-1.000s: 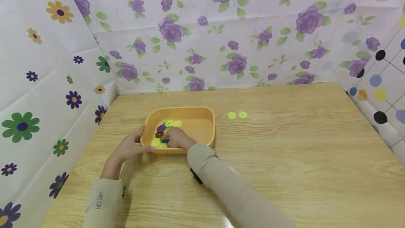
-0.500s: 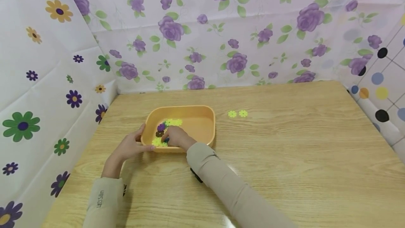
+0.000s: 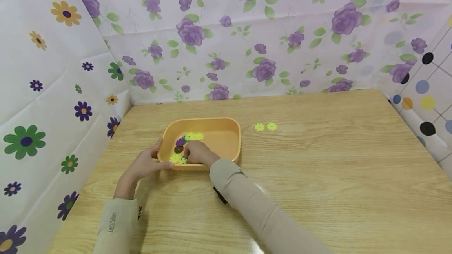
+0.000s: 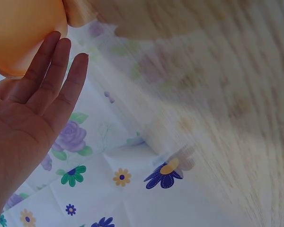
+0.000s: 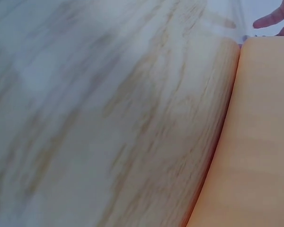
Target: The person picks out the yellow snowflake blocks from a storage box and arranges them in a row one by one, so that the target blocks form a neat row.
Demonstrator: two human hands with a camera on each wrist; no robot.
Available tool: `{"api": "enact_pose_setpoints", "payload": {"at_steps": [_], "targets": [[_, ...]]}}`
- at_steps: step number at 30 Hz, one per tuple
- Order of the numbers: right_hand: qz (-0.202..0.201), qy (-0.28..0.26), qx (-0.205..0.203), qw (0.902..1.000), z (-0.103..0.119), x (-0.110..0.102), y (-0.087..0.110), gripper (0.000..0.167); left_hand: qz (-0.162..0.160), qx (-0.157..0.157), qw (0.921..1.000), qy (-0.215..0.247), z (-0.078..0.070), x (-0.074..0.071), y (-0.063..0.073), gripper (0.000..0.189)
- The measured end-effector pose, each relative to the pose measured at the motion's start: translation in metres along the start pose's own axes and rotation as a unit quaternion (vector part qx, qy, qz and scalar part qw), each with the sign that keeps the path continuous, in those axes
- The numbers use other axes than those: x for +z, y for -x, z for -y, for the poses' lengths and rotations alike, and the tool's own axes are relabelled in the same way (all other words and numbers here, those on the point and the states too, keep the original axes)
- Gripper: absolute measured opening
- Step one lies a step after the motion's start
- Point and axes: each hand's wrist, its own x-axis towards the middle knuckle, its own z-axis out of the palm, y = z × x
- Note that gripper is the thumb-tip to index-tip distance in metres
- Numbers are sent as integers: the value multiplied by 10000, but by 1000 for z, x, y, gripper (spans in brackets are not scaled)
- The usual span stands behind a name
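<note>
Presently: one left hand (image 3: 144, 163), fingers straight and slightly apart against the outer wall of an orange tray (image 3: 224, 146), thumb at the near rim. One right hand (image 3: 198, 153), inside the tray, fingers bent downward; fingertips hidden, so whether they pinch anything cannot be told. Flower-shaped contents: near yellow pieces (image 3: 175, 158), just left of the right hand; one brown piece (image 3: 179, 149), beside its fingers; one purple piece (image 3: 180, 142), beyond the brown; far yellow pieces (image 3: 199, 136), past its knuckles. Two loose yellow flowers (image 3: 259, 127), on the counter (image 3: 335, 167), right of and beyond the right hand.
</note>
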Motion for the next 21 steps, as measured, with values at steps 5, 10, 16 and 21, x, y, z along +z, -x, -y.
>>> {"api": "enact_pose_setpoints", "payload": {"at_steps": [5,10,16,21], "targets": [[-117,-232,-111,9996,0,-2,3,11,-21,54,10000,9,0,1,1,103],[-236,-320,-209,9990,0,-2,5,13,-19,86,9999,63,1,1,1,102],[-247,-639,-147,9975,1,-4,6,13,-24,135,9999,20,1,1,1,101],[-282,-943,-174,9950,3,-8,11,21,-56,166,9998,5,2,1,1,101]]}}
